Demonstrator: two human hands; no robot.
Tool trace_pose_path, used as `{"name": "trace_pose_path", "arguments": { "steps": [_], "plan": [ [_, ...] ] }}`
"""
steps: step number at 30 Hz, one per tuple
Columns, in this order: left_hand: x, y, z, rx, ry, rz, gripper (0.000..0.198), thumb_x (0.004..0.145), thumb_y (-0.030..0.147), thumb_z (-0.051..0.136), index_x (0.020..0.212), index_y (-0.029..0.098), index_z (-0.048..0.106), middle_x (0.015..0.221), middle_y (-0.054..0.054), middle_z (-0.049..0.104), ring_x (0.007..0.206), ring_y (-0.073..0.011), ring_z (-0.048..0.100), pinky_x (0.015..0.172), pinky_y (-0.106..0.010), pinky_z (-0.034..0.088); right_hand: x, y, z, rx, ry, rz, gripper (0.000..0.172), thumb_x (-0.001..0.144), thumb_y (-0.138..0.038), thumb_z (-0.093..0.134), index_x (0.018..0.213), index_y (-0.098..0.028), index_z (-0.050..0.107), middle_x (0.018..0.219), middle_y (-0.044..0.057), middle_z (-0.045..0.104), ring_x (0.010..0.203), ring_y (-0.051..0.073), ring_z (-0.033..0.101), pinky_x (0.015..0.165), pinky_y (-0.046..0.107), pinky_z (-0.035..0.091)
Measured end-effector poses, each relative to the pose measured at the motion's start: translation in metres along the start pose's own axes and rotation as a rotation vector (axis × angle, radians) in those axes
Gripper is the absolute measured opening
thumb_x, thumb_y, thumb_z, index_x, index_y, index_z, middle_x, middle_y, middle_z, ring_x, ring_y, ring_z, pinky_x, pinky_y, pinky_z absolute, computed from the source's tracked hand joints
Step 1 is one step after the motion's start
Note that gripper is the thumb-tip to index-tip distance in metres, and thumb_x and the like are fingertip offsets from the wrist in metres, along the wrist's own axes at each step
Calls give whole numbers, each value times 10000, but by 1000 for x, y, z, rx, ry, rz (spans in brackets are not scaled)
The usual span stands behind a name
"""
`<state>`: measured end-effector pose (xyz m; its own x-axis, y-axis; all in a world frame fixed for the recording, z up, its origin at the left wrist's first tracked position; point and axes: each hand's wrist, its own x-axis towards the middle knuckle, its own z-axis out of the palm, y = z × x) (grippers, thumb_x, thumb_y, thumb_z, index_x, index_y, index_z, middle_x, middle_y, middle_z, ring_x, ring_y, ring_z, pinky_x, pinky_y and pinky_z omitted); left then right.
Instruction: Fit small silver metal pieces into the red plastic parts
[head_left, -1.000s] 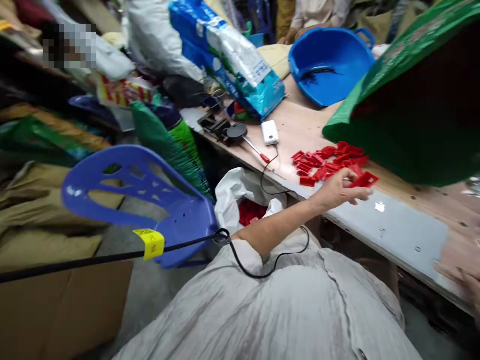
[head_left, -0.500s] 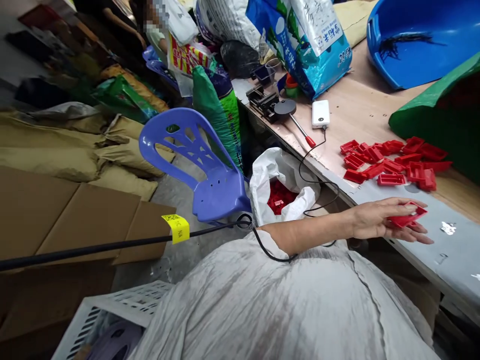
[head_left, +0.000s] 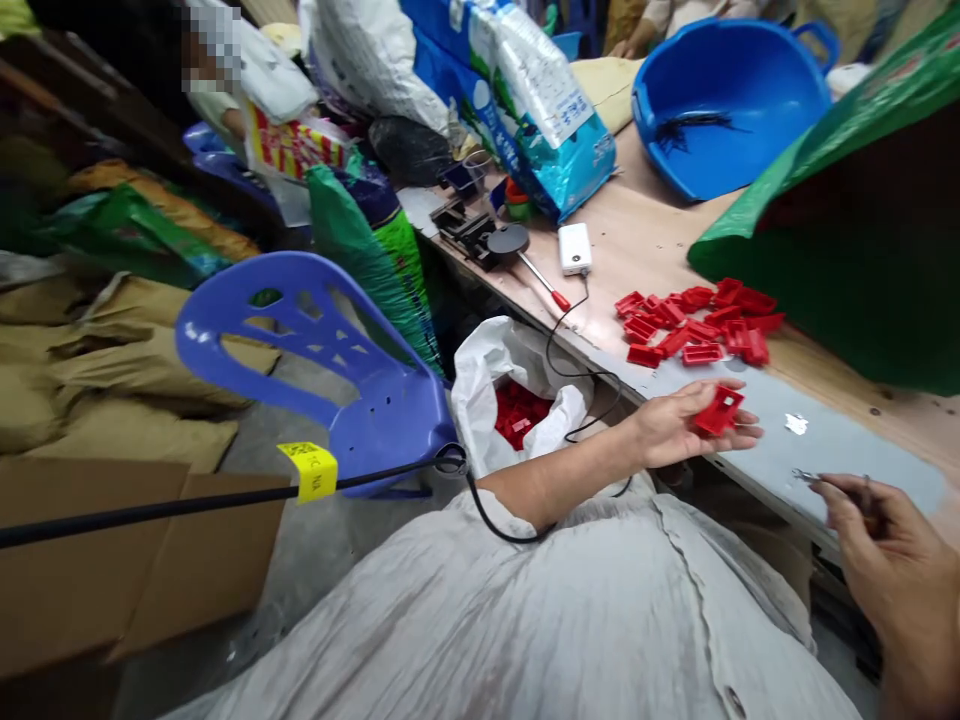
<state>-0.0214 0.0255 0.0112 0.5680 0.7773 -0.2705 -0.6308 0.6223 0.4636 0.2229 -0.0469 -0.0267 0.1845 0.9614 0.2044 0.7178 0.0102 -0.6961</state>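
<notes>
My left hand point(head_left: 686, 428) is turned palm up at the table's front edge and holds a red plastic piece point(head_left: 718, 410) in its fingers. Just beyond it on the wooden table point(head_left: 660, 240) lies a pile of red plastic pieces point(head_left: 694, 322). My right hand point(head_left: 892, 555) is at the lower right, its fingers pinched on a small metal part point(head_left: 808, 477). A white bag point(head_left: 517, 395) holding more red pieces hangs open below the table edge, left of my left hand.
A blue basin point(head_left: 731, 100) and a green sack point(head_left: 847, 200) stand at the back right. A white power bank point(head_left: 575, 248), a red-handled tool point(head_left: 525, 255) and blue-white bags point(head_left: 525, 100) lie nearby. A blue chair point(head_left: 330, 360) and cardboard point(head_left: 135, 560) are on the left. Another person sits far left.
My left hand lifted a red piece from the pile, drew it back to the table edge and turned palm up. My right hand has come into view with a small metal part.
</notes>
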Motion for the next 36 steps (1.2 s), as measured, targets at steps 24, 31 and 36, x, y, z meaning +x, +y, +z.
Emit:
{"name": "trace_pose_path", "arguments": {
  "steps": [24, 31, 36],
  "plan": [
    [-3, -14, 3, 773, 92, 446, 586, 538, 251, 907, 911, 193, 459, 946, -32, 732, 868, -167, 712, 839, -309, 552, 14, -75, -9, 159, 5, -270, 78, 901, -293, 629, 948, -237, 656, 819, -6, 705, 593, 103, 578, 577, 232, 467],
    [-11, -17, 1, 1347, 58, 787, 493, 721, 400, 786, 1105, 205, 546, 1111, -82, 718, 986, -194, 714, 873, -297, 567, 13, -72, 2, 113, -67, -399, 69, 917, -206, 585, 970, -230, 621, 874, 11, 699, 726, 137, 642, 648, 257, 495],
    [-13, -18, -1, 1604, 39, 1017, 419, 805, 385, 716, 1165, 205, 597, 1078, -61, 735, 962, -175, 723, 886, -270, 572, 13, -73, 6, 103, -83, -444, 70, 919, -188, 571, 969, -220, 609, 861, 24, 689, 727, 149, 644, 656, 271, 499]
  ]
}}
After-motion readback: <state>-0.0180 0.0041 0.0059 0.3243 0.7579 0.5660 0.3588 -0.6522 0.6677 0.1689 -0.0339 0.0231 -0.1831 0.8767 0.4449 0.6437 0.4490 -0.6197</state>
